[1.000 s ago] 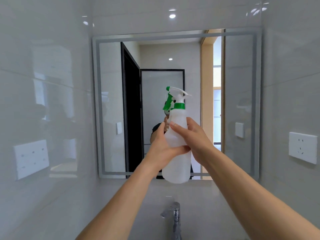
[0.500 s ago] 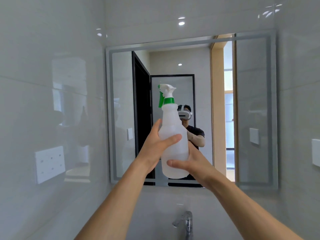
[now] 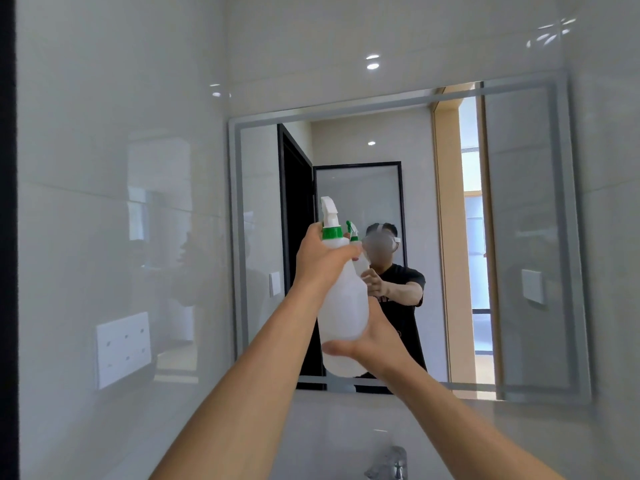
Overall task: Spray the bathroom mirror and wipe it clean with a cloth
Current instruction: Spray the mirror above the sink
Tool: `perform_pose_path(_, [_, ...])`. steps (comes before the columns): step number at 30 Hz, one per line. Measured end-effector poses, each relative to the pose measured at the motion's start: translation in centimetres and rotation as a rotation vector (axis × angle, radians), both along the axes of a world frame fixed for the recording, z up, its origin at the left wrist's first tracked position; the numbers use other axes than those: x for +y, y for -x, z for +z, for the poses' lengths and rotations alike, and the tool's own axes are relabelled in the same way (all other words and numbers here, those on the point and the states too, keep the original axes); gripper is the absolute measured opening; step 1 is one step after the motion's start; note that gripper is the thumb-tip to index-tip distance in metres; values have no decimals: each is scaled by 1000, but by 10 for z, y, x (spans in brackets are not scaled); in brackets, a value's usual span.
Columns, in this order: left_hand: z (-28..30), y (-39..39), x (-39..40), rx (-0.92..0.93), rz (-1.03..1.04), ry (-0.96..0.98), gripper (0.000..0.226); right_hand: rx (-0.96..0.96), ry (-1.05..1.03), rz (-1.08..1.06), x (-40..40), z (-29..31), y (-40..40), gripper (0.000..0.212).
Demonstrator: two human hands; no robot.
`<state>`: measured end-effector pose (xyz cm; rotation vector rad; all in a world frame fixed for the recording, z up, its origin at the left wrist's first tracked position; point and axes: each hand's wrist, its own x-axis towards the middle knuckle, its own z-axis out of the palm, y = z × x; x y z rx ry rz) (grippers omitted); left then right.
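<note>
While both hands grip it, the spray bottle (image 3: 341,299) looks translucent white.

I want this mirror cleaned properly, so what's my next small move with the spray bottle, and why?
Probably squeeze the trigger. Your left hand grips the spray bottle at its neck, your right hand supports its base, the bottle is raised before the mirror, and no cloth is in view.

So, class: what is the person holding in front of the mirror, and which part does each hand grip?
A spray bottle: the left hand grips its neck below the green collar, the right hand cups its base.
</note>
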<state>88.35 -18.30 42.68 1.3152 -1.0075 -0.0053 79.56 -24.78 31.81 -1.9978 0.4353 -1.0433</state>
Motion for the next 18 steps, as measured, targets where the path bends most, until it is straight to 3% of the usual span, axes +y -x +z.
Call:
perform_pose_path(10, [26, -15, 2, 3, 182, 80, 45, 3, 58, -1, 6, 34, -20, 82])
perform_pose_path(18, [27, -19, 8, 31, 212, 98, 52, 18, 63, 39, 9, 37, -25, 79])
